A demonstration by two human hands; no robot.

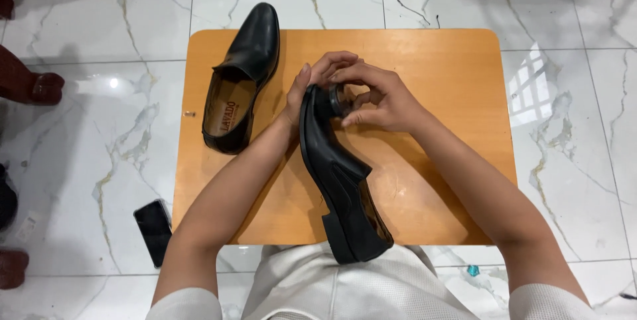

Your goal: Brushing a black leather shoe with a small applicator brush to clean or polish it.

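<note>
Hands meet over the middle of a small wooden counter (431, 68), both busy at the toe end of a black leather shoe (338, 180). That shoe lies on its side, toe pointing away from the person and heel hanging past the near counter edge, just above the white-clad lap. The left hand (312, 84) cups the toe from the far left side, its fingers curled over the top — a closed grip on the leather. The right hand (381, 101) sits just right of it, fingertips pinched narrowly around a small round tin (342, 99) pressed close against the toe; whether the tin touches the leather cannot be told.

Left of the left hand, a little apart from it, a second black shoe (242, 78) rests upright on the counter, its tan insole showing and its toe reaching over the far edge. Well below and left of both hands, a dark phone (154, 230) lies on the white marble floor (577, 160) — beside the counter's near left corner.
</note>
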